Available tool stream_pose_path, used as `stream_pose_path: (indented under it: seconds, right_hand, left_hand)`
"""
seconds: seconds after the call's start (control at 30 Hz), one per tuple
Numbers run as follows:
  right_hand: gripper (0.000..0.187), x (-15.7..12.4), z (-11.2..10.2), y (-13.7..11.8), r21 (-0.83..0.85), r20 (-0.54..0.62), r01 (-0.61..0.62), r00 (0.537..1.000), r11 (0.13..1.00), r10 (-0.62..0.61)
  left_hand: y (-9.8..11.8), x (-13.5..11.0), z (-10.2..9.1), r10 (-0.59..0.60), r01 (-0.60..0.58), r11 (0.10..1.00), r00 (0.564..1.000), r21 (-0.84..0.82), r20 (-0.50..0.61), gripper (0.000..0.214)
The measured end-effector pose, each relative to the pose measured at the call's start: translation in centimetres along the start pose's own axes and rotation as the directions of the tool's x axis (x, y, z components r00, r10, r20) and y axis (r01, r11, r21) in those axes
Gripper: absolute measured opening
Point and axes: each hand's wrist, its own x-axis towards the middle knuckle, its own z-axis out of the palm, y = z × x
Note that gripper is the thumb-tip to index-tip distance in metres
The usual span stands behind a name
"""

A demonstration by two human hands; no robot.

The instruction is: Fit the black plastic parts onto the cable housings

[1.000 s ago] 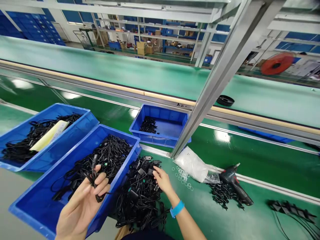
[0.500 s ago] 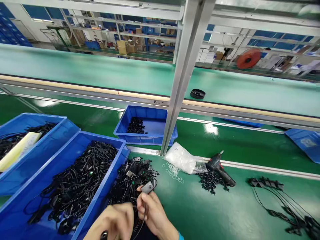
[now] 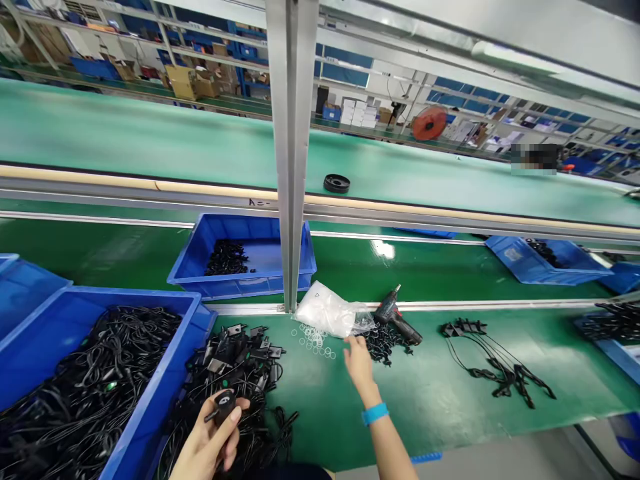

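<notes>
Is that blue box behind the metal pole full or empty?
Neither: the blue box has small black parts heaped at left, but bare bottom shows beside them.

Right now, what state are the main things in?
Left hand: grip closed on black round part.
Right hand: near small black pieces; grip unclear.
Black power driver: lying on its side.
White plastic bag: crumpled, lying.
Smaller blue plastic bin: open, partly filled.
Large blue plastic bin: open, heaped with black cables.

We wear a bright-blue wristband [image 3: 375,414] behind our right hand [image 3: 359,363] and dark clothing [image 3: 286,473] at the near edge of the bench [image 3: 325,400].
</notes>
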Motion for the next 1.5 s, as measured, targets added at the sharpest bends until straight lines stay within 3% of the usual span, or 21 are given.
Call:
stream_pose_path:
  seconds: [0.07,0.17,0.27,0.37,0.5,0.63,0.73,0.83,0.93,1.13,1.2,1.3,1.4,1.5]
  right_hand:
    - [0.039,1.8,0.2,4.0,-0.116,-0.077,-0.103,0.993,0.988,0.095]
    - [0.030,2.6,0.6,7.8,-0.216,-0.134,-0.150,0.983,0.965,0.123]
    - [0.025,2.5,0.9,9.4,-0.227,-0.157,-0.134,0.983,0.965,0.099]
    - [0.024,2.6,0.8,9.3,-0.155,-0.172,-0.097,0.983,0.983,0.070]
    - [0.023,2.0,0.7,5.4,0.092,-0.138,0.026,0.990,0.995,-0.013]
    - [0.030,-2.8,0.3,-3.0,0.376,-0.032,0.264,0.962,0.888,-0.272]
    - [0.016,-7.4,-0.5,-9.5,0.634,-0.002,0.427,0.834,0.645,-0.551]
    - [0.007,-10.1,-1.0,-13.4,0.633,-0.098,0.606,0.680,0.482,-0.726]
    - [0.013,-10.7,-0.8,-14.5,0.575,-0.139,0.700,0.595,0.424,-0.792]
    - [0.010,-10.5,-0.1,-14.8,0.515,-0.088,0.735,0.558,0.442,-0.825]
    - [0.006,-10.5,0.2,-15.1,0.424,-0.044,0.776,0.533,0.467,-0.845]
    - [0.022,-10.6,0.5,-15.5,0.180,0.005,0.848,0.506,0.498,-0.863]
    - [0.029,-10.6,0.6,-15.8,0.038,0.047,0.857,0.512,0.514,-0.857]
    - [0.015,-10.6,0.2,-15.9,0.092,0.132,0.837,0.527,0.540,-0.840]
  left_hand:
    - [0.4,-0.4,-0.3,0.043,-0.043,0.995,0.999,0.090,0.000,0.054]
    - [0.5,-0.7,-0.5,0.061,-0.067,0.982,0.997,0.178,0.037,0.052]
    - [0.1,-0.6,-0.7,0.079,-0.094,0.972,0.994,0.215,0.079,0.049]
    - [-0.4,-0.2,-1.0,0.099,-0.130,0.967,0.984,0.218,0.145,0.047]
    - [-0.6,0.2,-1.5,0.098,-0.159,0.942,0.972,0.295,0.212,0.039]
    - [-0.4,-0.1,-1.4,0.167,-0.242,0.879,0.963,0.410,0.209,0.033]
    - [-0.3,-0.3,-1.2,0.209,-0.300,0.831,0.949,0.469,0.236,0.034]
    - [-0.4,-0.5,-1.4,0.229,-0.327,0.813,0.940,0.482,0.251,0.035]
    - [-0.3,-0.7,-1.6,0.245,-0.337,0.810,0.938,0.481,0.244,0.035]
    - [-0.4,-0.9,-2.2,0.239,-0.324,0.816,0.943,0.479,0.231,0.030]
    - [-0.5,-0.9,-2.4,0.243,-0.322,0.811,0.945,0.489,0.219,0.029]
    - [-0.5,-0.9,-2.7,0.261,-0.334,0.786,0.942,0.521,0.211,0.031]
    - [-0.2,-0.9,-2.8,0.279,-0.351,0.755,0.936,0.554,0.213,0.031]
    - [0.2,-1.0,-2.8,0.295,-0.373,0.737,0.928,0.563,0.228,0.028]
